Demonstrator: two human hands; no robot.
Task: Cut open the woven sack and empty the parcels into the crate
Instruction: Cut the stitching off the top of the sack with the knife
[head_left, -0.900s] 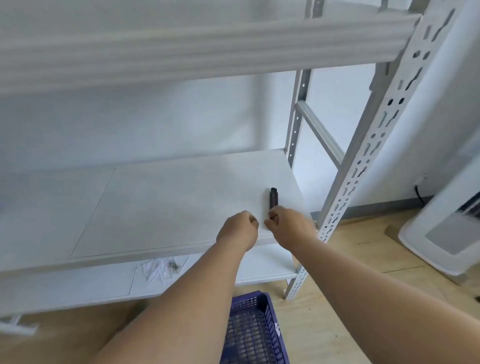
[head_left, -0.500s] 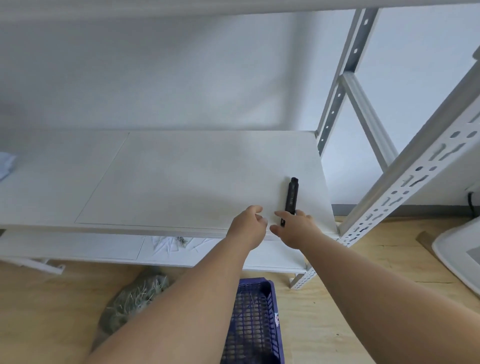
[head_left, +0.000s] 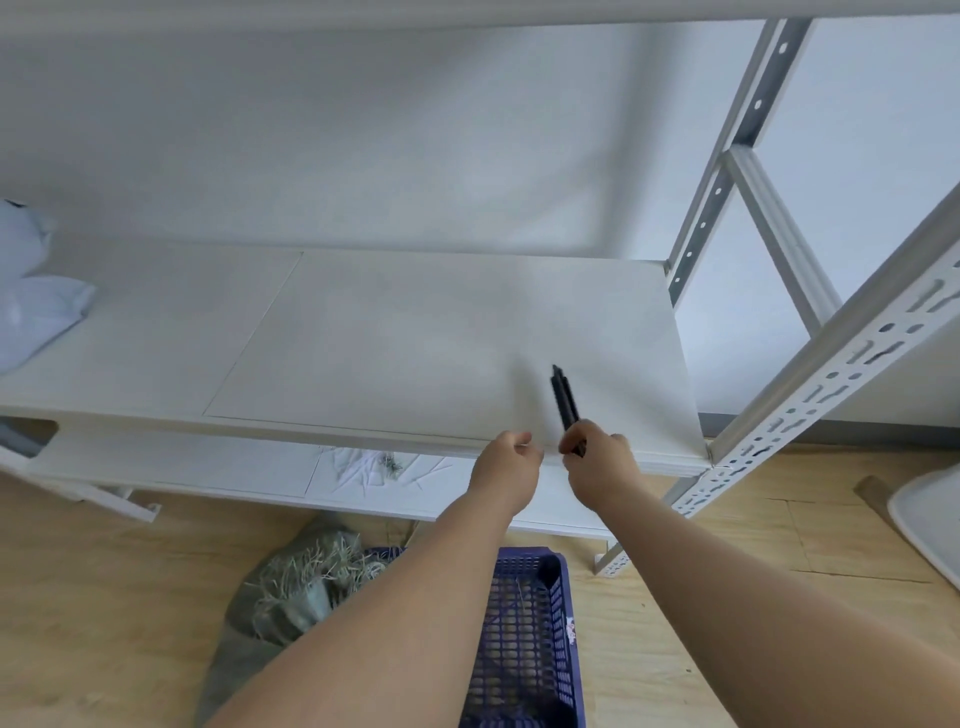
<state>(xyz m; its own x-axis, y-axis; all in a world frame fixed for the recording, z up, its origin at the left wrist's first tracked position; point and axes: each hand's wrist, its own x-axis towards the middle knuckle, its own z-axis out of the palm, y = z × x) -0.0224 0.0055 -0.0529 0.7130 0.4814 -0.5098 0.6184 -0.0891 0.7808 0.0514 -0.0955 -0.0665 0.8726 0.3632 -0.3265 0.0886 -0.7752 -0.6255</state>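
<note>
Room: white wall behind a white metal shelving rack (head_left: 810, 379) with slotted uprights; pale wooden floor (head_left: 104, 597) below.
Shelf: white board shelf (head_left: 415, 343) at about waist level, a seam line running across it left of centre; a lower shelf (head_left: 208, 467) under it carries white paper scraps (head_left: 374, 462).
Left edge: pale blue crumpled cloth or bag (head_left: 31, 306) lying on the shelf, partly cut off by the frame.
Right hand: right hand (head_left: 600, 462) at the front edge of the shelf, fingers curled round the lower end of a black utility knife (head_left: 565, 400); the knife's far end points away over the shelf. Blade not discernible, slightly blurred.
Left hand: left hand (head_left: 506, 467) just beside the right, fingers curled in; whether it pinches anything cannot be told.
Woven sack: grey-green woven sack (head_left: 280, 603) on the floor under the shelves, left of the crate, frayed pale fibres at its upper end; partly hidden by the left forearm.
Crate: blue-purple perforated plastic crate (head_left: 530, 639) on the floor between the forearms, touching or just beside the sack.
Far right: rim of a white object (head_left: 930, 525) on the floor, mostly out of frame.
</note>
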